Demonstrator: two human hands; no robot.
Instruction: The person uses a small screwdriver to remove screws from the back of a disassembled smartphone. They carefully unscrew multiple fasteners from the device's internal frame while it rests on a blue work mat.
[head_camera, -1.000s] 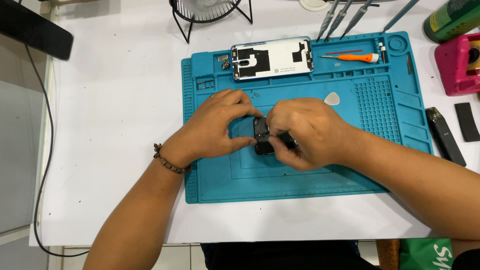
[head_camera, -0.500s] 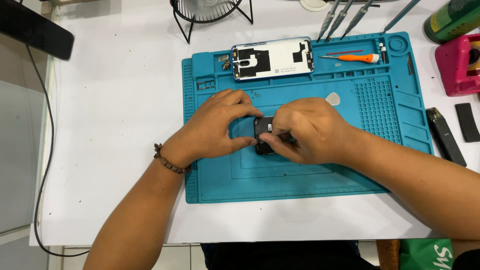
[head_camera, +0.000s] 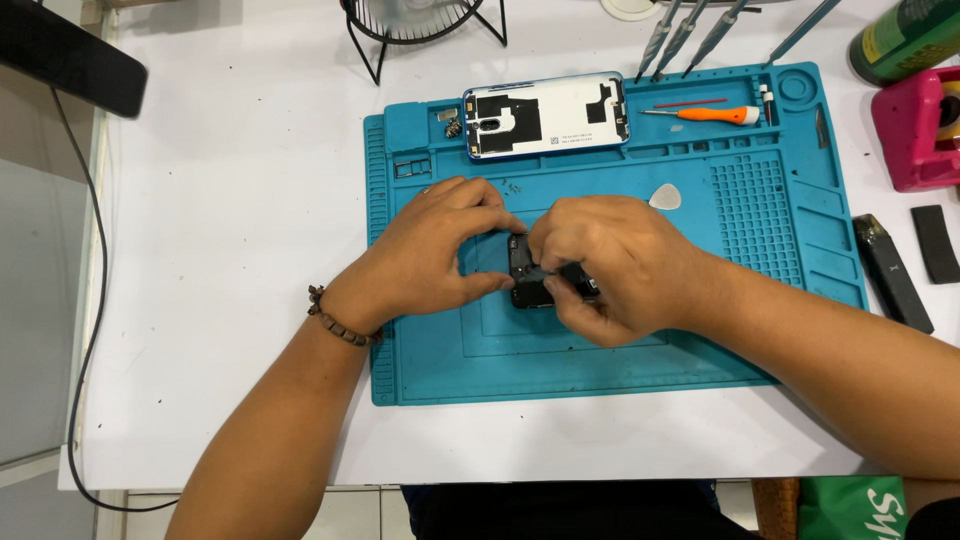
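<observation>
Pinching from both sides, I have the small black phone assembly (head_camera: 535, 275) caught between my two hands near the middle of the blue silicone work mat (head_camera: 420, 370): the left hand (head_camera: 435, 250) closes on its left edge with thumb and fingertips curled in, and the right hand (head_camera: 615, 265) is folded over its right half, fingers bent tight around it, so most of the part is hidden and I cannot tell what the fingertips are pressing or prying underneath. Judging by how things lie, the teardown is well under way: the white back cover (head_camera: 545, 115) with its blue rim is already off and parked along the mat's top edge, loose screws and small bits sit in the mat's upper-left trays and just above my left hand, and the grey pick (head_camera: 665, 197) lies idle to the right of my hands. The orange-handled screwdriver (head_camera: 720, 115) rests untouched in the mat's top tray. What is left, as I read it, is the work on the black piece itself, which is not yet set down or separated. Against half a second ago the change is slight: the hands have drawn a touch closer over the part, and nothing else on or around the mat has moved.
</observation>
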